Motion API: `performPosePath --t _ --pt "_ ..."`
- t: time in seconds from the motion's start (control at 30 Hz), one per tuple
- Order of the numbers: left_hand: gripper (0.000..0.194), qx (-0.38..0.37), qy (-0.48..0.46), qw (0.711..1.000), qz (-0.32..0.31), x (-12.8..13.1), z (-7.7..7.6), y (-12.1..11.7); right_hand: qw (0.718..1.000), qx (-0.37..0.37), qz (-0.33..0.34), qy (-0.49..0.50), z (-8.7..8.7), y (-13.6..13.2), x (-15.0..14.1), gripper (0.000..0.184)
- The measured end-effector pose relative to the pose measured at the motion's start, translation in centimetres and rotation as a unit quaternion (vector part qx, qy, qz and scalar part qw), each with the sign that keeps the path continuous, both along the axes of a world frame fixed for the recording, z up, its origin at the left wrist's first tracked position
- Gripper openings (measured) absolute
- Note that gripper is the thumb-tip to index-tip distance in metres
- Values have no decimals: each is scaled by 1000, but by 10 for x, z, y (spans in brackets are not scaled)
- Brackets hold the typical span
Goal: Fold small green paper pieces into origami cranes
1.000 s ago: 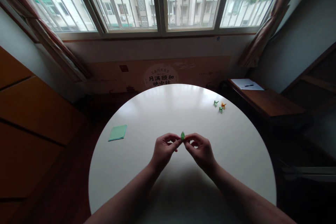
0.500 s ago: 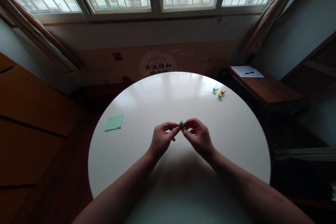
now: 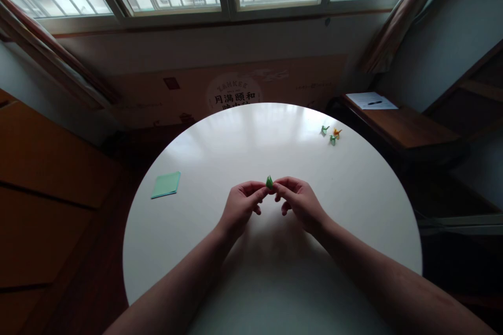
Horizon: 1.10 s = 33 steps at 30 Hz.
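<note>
Over the middle of a round white table [image 3: 204,251], my left hand [image 3: 240,205] and my right hand [image 3: 298,200] meet at their fingertips. Both pinch a tiny green folded paper piece [image 3: 269,182], which sticks up between thumbs and forefingers. The other fingers of each hand are curled in. Both forearms reach in from the bottom edge of the view.
A stack of light green paper squares [image 3: 166,185] lies at the table's left. Three small folded paper figures [image 3: 330,134], two green and one orange, stand at the far right. A wooden side table with a sheet and pen [image 3: 372,100] is beyond, under a window.
The view has tilted down, so the table sits higher in frame. My hands keep pinching the green paper piece; the right hand's fingers have shifted slightly.
</note>
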<state>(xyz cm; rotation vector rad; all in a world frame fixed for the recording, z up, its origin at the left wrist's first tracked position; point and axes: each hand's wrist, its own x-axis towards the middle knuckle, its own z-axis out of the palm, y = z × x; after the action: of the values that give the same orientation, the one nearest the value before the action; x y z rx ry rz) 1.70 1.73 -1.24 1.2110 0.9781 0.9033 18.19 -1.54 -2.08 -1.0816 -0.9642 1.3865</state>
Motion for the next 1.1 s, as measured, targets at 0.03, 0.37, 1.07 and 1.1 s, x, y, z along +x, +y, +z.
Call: performPosePath --t 0.03,0.37,1.07,1.1 --pt "30 -1 -2 1000 -3 -1 0 0 1000 -14 13 16 0 0 0 32" --pt "25 2 3 999 -42 -4 7 -1 987 -69 60 135 -1 -3 2 27" --pt "14 235 40 971 16 -2 6 -11 996 59 6 64 -1 -9 -3 28" --pt "15 223 34 974 17 -1 5 -11 996 63 4 58 -1 -9 -4 28"
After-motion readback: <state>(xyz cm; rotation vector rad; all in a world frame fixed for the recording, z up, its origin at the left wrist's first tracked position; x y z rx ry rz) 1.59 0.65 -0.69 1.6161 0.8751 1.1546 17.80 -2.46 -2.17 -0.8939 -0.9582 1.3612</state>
